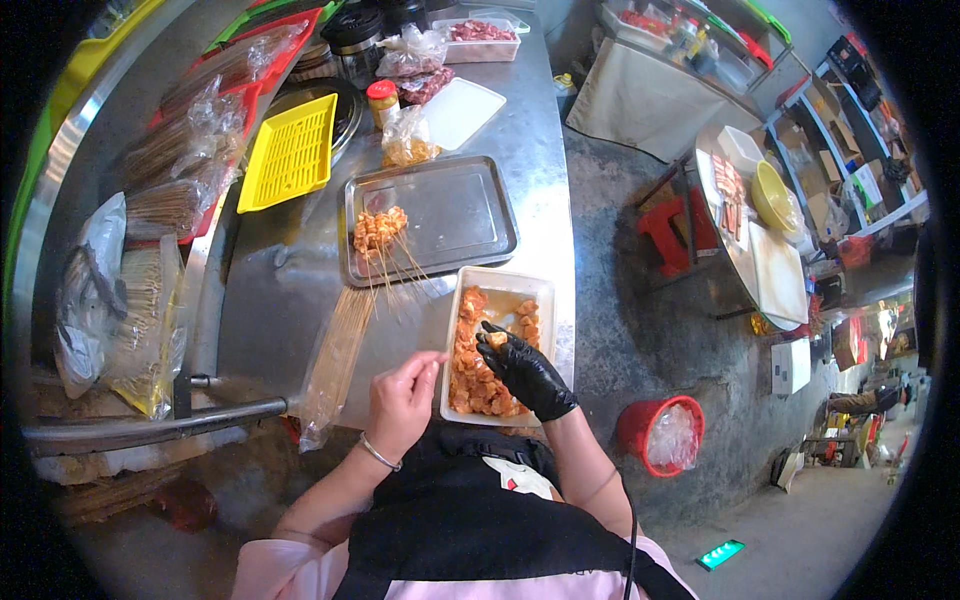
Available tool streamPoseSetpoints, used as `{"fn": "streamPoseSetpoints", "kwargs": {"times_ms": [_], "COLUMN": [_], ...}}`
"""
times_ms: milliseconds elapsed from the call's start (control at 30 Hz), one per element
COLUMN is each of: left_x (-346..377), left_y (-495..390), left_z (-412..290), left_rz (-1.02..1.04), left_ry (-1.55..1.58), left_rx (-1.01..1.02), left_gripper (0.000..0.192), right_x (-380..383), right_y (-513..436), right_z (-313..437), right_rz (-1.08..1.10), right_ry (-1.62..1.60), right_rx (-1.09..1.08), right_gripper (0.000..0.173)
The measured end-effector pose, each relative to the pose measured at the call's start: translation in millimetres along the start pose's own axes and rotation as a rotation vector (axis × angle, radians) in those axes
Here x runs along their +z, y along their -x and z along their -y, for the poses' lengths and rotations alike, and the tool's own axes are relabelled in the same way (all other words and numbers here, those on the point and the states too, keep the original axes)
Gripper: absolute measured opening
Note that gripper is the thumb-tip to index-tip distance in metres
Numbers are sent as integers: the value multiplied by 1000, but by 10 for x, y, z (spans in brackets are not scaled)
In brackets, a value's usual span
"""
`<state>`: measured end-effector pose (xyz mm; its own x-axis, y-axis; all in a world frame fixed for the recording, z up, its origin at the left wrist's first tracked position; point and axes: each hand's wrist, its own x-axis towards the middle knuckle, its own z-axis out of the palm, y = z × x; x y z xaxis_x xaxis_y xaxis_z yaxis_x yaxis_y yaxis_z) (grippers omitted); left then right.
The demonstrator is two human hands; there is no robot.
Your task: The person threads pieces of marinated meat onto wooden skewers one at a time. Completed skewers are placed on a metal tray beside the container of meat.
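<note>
My right hand point(531, 375), in a black glove, is over a white plastic tub point(553, 300) of marinated meat pieces point(472, 375). Between its thumb and fingers is a pale piece of meat point(497, 340). My left hand point(403, 401) is bare, with a bangle at the wrist. Its thumb and forefinger come together beside the tub's left wall; whether a thin skewer is between them cannot be seen. Beyond the tub lies a dark metal tray point(450, 217). Several loaded skewers point(380, 231) rest at its left end, their bare sticks over the near rim.
A plastic bag of bamboo skewers point(339, 352) lies left of the tub on the steel table point(285, 300). A yellow slotted basket point(292, 154), a red-lidded jar point(383, 101) and a white lid point(465, 112) stand farther back. On the floor at right is a red bucket point(660, 435).
</note>
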<state>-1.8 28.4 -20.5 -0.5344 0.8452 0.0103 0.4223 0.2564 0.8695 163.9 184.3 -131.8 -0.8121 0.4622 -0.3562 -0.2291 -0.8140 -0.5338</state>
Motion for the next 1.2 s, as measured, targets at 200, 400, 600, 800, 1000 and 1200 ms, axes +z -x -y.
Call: {"fn": "streamPoseSetpoints", "kwargs": {"times_ms": [200, 400, 600, 800, 1000, 1200], "left_x": [31, 30, 30, 106, 362, 337], "left_y": [76, 119, 148, 141, 119, 169], "left_z": [-156, -195, -257, -305, -258, -62], "left_rz": [221, 232, 237, 265, 298, 260], "left_ry": [-371, -442, -552, -644, -698, -544], "left_rx": [49, 67, 48, 47, 83, 92], "left_gripper": [31, 33, 33, 38, 40, 35], "right_x": [235, 330, 305, 245, 215, 101], "right_y": [122, 165, 153, 137, 157, 132], "right_z": [115, 135, 83, -120, -298, -100], "right_rz": [-52, -29, -149, -254, -469, -213], "right_ry": [127, 82, 224, 595, 973, 78], "right_rx": [-66, -114, -121, -380, -490, -125], "right_gripper": [47, 49, 40, 29, 27, 50]}}
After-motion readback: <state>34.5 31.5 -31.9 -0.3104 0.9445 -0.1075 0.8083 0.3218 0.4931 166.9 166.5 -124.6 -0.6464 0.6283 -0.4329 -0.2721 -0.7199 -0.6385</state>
